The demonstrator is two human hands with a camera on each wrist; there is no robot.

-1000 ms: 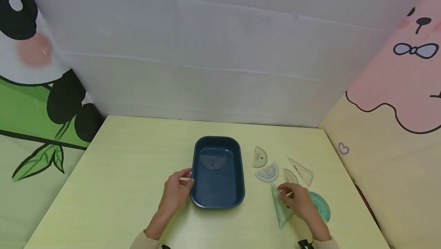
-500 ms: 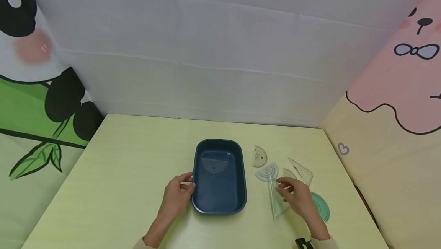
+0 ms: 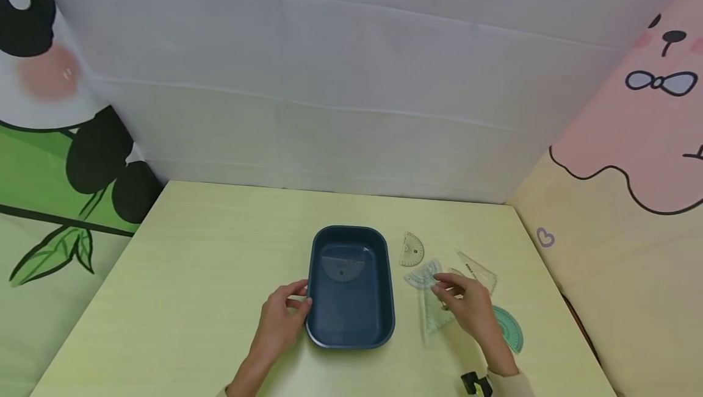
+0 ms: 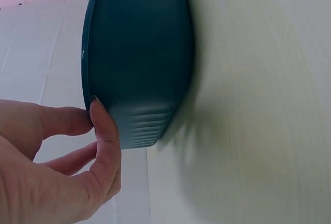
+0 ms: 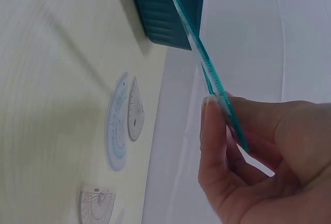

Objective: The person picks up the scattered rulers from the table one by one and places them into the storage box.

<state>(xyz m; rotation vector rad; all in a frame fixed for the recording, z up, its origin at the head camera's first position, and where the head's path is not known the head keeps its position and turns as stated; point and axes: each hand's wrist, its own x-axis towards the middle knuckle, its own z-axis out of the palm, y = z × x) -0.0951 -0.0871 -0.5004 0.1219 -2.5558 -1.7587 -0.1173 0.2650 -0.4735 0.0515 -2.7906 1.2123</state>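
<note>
My left hand [image 3: 280,321] pinches the left rim of a dark blue plastic tray [image 3: 351,318], thumb and fingertips on either side of the edge in the left wrist view. A clear protractor [image 3: 343,270] lies inside the tray, toward its far end. Between the thumb and fingers of my right hand [image 3: 467,308] is a green see-through set square [image 5: 207,61], seen nearly edge-on in the right wrist view and raised over the table. Just beyond that hand, a bluish clear protractor [image 3: 423,276] is partly overlapped by the set square in the head view.
Right of the tray lie a small clear protractor [image 3: 412,250], a clear set square [image 3: 478,272] and another protractor [image 5: 97,206] mostly behind my right hand. A green protractor [image 3: 509,328] lies beside the right wrist. Cloth walls with cartoon prints enclose the pale table [image 3: 230,244].
The right hand has lifted the green set square and moved it up and left, toward the tray. The tray and left hand have shifted slightly closer to the person.
</note>
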